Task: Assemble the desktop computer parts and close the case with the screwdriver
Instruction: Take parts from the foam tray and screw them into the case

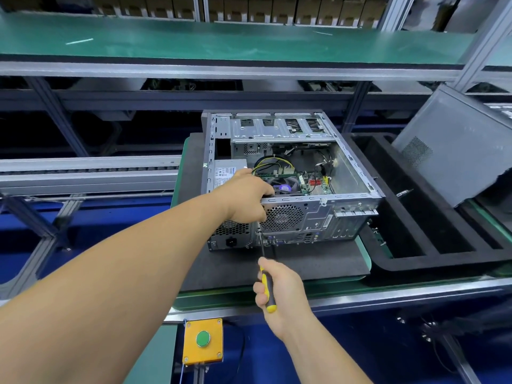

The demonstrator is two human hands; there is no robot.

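An open desktop computer case [346, 173] lies on its side on a dark mat [318, 261], its back panel facing me and its inside with motherboard, fan and cables showing. My left hand [245, 196] grips the case's near top rail above the round fan grille [282, 217], fingers curled over the edge. My right hand [279, 286] holds a yellow-and-black screwdriver [266, 286] by the handle. Its shaft points up to the back panel just left of the grille, below my left hand. The grey side panel [454, 145] leans at the right, off the case.
A black foam tray [432, 217] with long slots sits right of the mat. A yellow box with a green button [203, 339] hangs under the bench front. A roller conveyor [88, 173] runs at the left, and a green shelf [221, 40] spans overhead.
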